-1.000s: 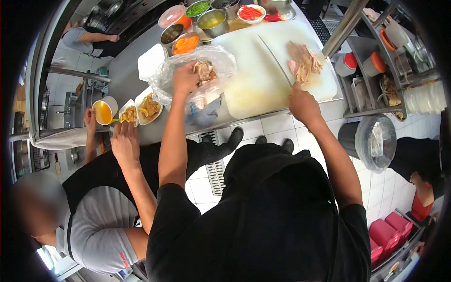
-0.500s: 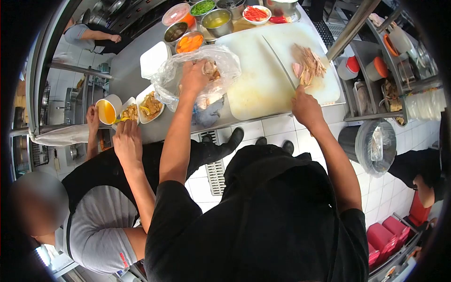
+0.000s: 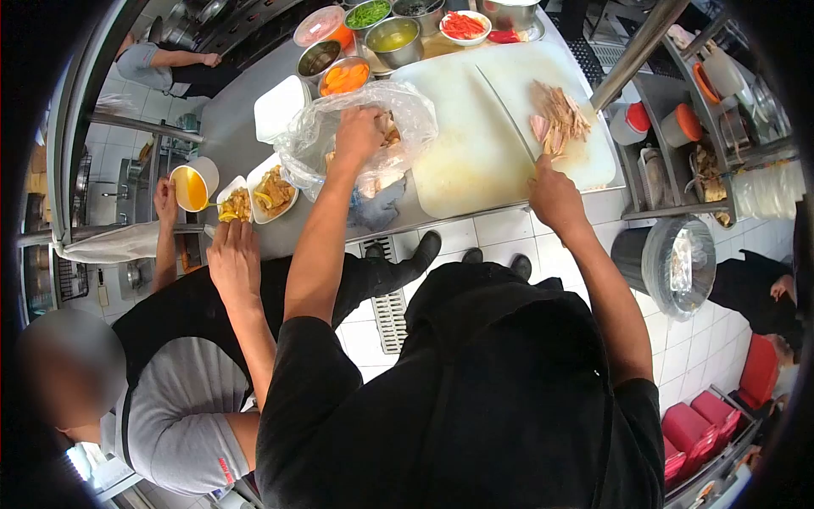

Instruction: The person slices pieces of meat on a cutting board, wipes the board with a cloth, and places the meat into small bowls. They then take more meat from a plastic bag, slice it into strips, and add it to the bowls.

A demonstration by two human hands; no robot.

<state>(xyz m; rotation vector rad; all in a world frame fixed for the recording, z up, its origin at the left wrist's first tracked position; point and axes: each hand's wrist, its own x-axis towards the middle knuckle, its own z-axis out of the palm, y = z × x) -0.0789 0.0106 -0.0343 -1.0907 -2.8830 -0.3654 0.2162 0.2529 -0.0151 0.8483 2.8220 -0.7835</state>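
Note:
My left hand reaches down into a clear plastic bag that holds pieces of meat; its fingers are mostly hidden among them. My right hand is wrapped round the handle of a long knife, the blade lying across the white cutting board and pointing away from me. Just beyond this hand, sliced meat sits in a pile at the board's right side. A bluish-grey cloth lies by the counter edge, below the bag.
Bowls of orange slices, yellow liquid and red strips stand behind the board. White containers are left of the bag. A co-worker at my left holds a cup beside filled trays. A lined bin stands right.
My left hand has shifted slightly right and deeper into the bag, and a meat piece seen by its fingers is now hidden. The co-worker's cup tilts differently. My right hand barely moves.

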